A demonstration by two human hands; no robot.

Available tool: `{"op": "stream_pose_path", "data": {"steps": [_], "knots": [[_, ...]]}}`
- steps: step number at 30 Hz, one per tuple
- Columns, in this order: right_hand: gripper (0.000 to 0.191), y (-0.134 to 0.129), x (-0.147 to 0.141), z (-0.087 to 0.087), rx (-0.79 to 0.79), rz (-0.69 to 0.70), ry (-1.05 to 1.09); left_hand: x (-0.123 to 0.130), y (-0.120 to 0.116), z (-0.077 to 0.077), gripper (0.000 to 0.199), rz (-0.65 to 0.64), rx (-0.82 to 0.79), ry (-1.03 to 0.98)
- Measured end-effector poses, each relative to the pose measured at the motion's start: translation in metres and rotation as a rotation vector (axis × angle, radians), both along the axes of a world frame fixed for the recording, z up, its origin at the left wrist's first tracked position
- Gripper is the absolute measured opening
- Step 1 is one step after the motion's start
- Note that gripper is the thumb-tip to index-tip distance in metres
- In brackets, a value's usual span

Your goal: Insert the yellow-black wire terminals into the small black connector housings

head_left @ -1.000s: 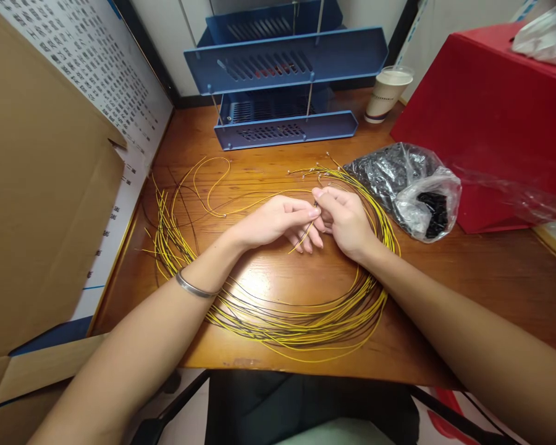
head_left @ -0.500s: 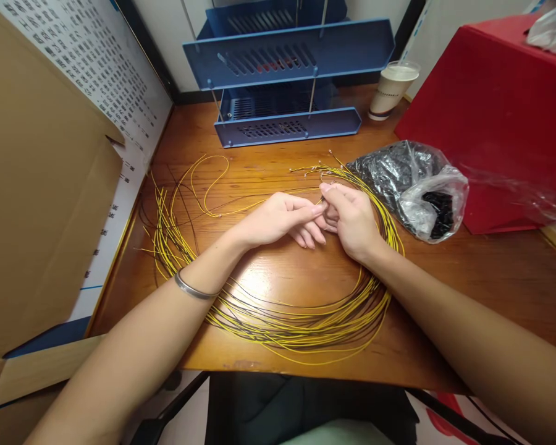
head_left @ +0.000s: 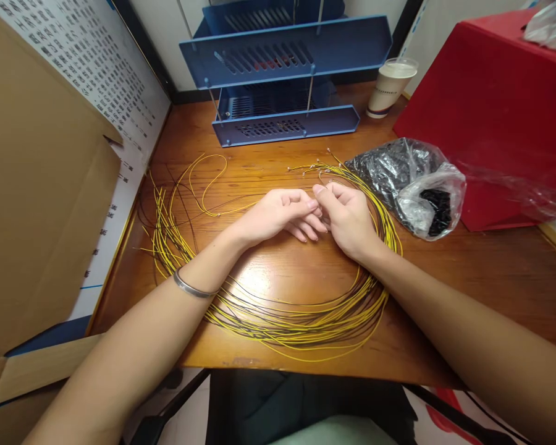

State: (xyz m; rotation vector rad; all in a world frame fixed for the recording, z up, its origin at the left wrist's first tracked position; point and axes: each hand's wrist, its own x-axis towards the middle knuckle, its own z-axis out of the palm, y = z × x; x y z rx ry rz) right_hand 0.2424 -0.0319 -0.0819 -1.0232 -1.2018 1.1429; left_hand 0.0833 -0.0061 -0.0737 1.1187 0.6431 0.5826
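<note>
A coil of thin yellow and black wires [head_left: 301, 330] lies on the wooden table, around and under my hands. My left hand [head_left: 282, 213] is closed in a pinch of thumb and forefinger, its other fingers loosely extended. Facing it, my right hand [head_left: 347, 216] also pinches, its fingers curled and nearly touching the left fingertips. A yellow and black wire [head_left: 234, 210] runs from the left loop behind my left hand to the meeting fingertips, where its end is hidden. Beyond my right hand lie several wire ends with small pale tips [head_left: 312, 167].
A clear plastic bag with black contents [head_left: 405, 185] lies right of the coil, beside a red box [head_left: 500, 123]. A blue tiered tray rack [head_left: 287, 127] and a paper cup [head_left: 391, 89] stand at the back. Cardboard [head_left: 41, 185] rises on the left.
My fingertips have shifted slightly to the left and closer together. The whole view has moved a little; the coil and bag lie as before.
</note>
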Motion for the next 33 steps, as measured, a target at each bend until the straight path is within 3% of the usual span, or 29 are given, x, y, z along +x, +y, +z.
{"op": "stream_pose_path", "data": {"steps": [7, 16, 20, 25, 33], "knots": [[0.041, 0.006, 0.005, -0.009, -0.086, -0.062, 0.071, 0.0, 0.002, 0.0, 0.046, -0.036, 0.008, 0.031], [0.036, -0.001, 0.001, 0.001, -0.082, 0.178, 0.038, -0.001, 0.0, 0.004, 0.045, -0.049, 0.054, 0.067], [0.035, 0.0, 0.002, -0.001, -0.069, 0.159, 0.01, -0.001, -0.001, 0.005, 0.047, -0.03, 0.072, 0.075], [0.039, 0.006, 0.006, -0.01, -0.095, -0.026, 0.086, 0.0, -0.002, 0.008, 0.045, -0.073, 0.126, 0.109], [0.039, 0.001, 0.002, -0.003, -0.103, 0.082, 0.048, 0.002, -0.002, 0.002, 0.05, 0.008, 0.079, 0.042]]}}
